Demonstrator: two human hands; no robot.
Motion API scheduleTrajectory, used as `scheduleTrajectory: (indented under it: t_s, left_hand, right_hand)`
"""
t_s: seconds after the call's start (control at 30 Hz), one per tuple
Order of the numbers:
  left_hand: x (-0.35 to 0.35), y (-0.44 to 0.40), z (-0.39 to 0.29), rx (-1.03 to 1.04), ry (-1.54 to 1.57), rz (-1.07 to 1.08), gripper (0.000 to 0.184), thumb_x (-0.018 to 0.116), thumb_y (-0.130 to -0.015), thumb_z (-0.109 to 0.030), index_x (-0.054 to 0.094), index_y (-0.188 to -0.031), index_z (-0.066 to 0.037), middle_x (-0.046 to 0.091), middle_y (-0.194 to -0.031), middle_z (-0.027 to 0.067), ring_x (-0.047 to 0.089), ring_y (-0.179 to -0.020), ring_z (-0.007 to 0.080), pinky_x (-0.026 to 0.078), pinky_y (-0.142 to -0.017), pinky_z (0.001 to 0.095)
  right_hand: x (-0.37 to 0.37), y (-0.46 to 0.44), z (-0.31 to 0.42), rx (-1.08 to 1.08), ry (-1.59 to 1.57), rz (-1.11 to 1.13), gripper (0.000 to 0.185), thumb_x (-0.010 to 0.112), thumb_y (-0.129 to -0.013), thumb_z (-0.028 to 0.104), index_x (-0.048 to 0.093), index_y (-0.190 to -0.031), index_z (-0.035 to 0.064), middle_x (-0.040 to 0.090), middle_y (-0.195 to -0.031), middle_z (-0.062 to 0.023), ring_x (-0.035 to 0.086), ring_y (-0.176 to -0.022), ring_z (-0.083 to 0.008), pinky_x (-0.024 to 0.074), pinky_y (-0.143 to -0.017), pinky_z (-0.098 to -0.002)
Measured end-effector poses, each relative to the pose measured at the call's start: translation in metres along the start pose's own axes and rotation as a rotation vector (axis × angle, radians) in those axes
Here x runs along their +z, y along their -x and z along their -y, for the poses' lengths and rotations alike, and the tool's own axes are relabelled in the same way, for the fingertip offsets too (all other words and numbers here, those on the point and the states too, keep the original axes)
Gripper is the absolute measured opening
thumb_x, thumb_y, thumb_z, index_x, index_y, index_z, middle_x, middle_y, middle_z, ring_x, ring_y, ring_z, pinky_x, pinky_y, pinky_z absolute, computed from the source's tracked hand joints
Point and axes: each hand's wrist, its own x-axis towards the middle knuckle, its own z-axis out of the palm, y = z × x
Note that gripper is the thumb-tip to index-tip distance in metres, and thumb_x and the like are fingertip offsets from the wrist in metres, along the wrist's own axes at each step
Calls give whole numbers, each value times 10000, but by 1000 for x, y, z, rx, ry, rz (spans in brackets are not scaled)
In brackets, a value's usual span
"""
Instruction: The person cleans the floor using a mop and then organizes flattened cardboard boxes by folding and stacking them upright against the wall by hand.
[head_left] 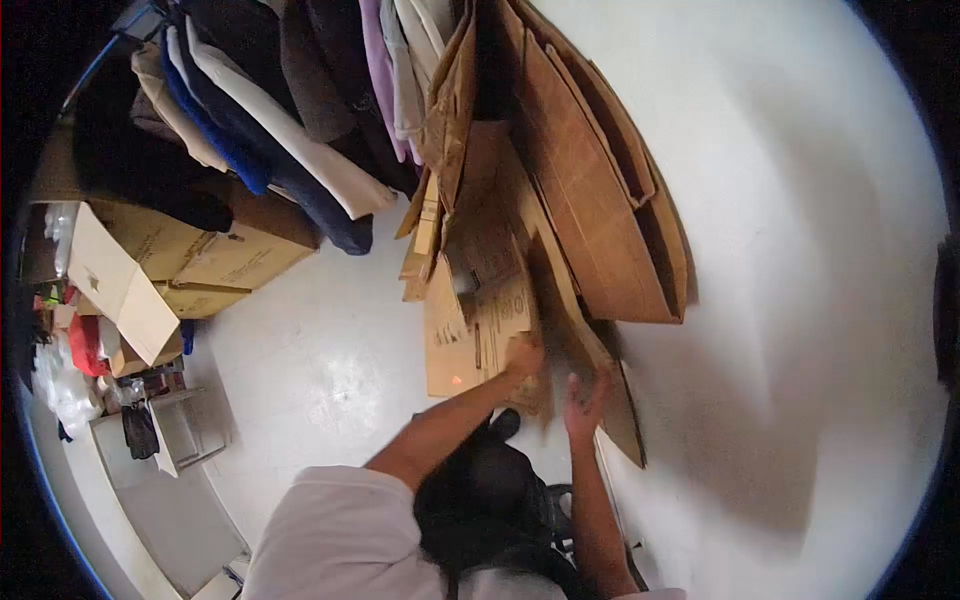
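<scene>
Clothes (280,120) left of cardboard (575,205), wall (790,260) right

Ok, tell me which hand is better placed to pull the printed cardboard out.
Probably the left: the left hand looks closed on the printed cardboard. The right hand is open, fingers spread, nearer the brown sheet beside it.
</scene>
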Motion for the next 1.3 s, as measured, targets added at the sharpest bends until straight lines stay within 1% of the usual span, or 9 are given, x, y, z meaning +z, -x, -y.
scheduleTrajectory:
  t_s: [0.53,0.7,0.73,0.8,0.93,1.0,1.1,1.23,1.3]
  left_hand:
    - [48,-32,-66,-242,325,-199,237,492,-745,-164,580,-818,43,573,-786,243,569,-747,359,443,-642,408]
    - [39,-20,-99,-316,576,49,375,440,-811,-308,549,-937,28,566,-906,180,548,-839,265,407,-748,363]
    - [35,-16,-109,-244,722,117,447,402,-835,-370,518,-1012,24,545,-954,150,522,-856,240,386,-794,358]
    - [37,-1,-97,-215,721,106,488,392,-835,-395,479,-1087,13,510,-1039,150,500,-915,247,354,-842,340]
    - [-13,69,-25,-75,464,463,411,475,-823,-334,552,-1023,16,569,-950,118,500,-794,162,405,-734,283]
    - [-63,103,26,-253,302,555,350,503,-809,-292,559,-968,15,591,-850,86,552,-735,154,444,-674,261]
    - [-152,127,118,-344,621,149,245,430,-806,-166,550,-941,0,600,-821,78,580,-726,162,460,-642,277]
    - [-236,47,134,-464,588,-149,767,349,-692,-692,232,-1289,-226,318,-1306,64,289,-1191,289,173,-880,614]
    - [-218,-15,124,-437,636,-18,817,352,-687,-698,154,-1317,-217,189,-1358,67,254,-1190,350,205,-852,647]
  right_hand:
    - [-8,23,-89,422,-676,186,562,620,-745,148,343,-1201,-29,509,-1042,-146,459,-985,-189,473,-654,-326]
    - [12,-3,-178,489,-1835,-53,215,500,-790,93,561,-944,-44,579,-842,-95,537,-754,-174,431,-636,-322]
    - [9,-14,-173,482,-1848,-51,215,500,-790,93,561,-944,-44,579,-842,-95,537,-754,-174,431,-636,-322]
    - [-21,-33,-134,222,-374,-56,204,511,-816,167,493,-698,1,507,-689,-72,522,-657,-177,448,-597,-257]
    - [31,-21,-211,60,-552,-197,105,513,-782,65,551,-760,-31,578,-716,-98,560,-697,-188,441,-687,-299]
    - [37,13,-223,467,-1229,-189,178,547,-772,69,530,-927,-17,572,-815,-113,552,-787,-204,433,-707,-310]
    - [31,39,-214,343,-1153,-270,432,590,-757,95,408,-1139,7,506,-1024,-146,519,-877,-217,424,-719,-329]
    - [5,57,-121,499,-837,-466,617,611,-756,145,264,-1247,6,366,-1207,-176,470,-985,-241,411,-768,-339]
    - [12,87,-106,671,-668,-514,638,607,-761,170,244,-1254,-10,312,-1253,-194,439,-1031,-260,378,-823,-360]
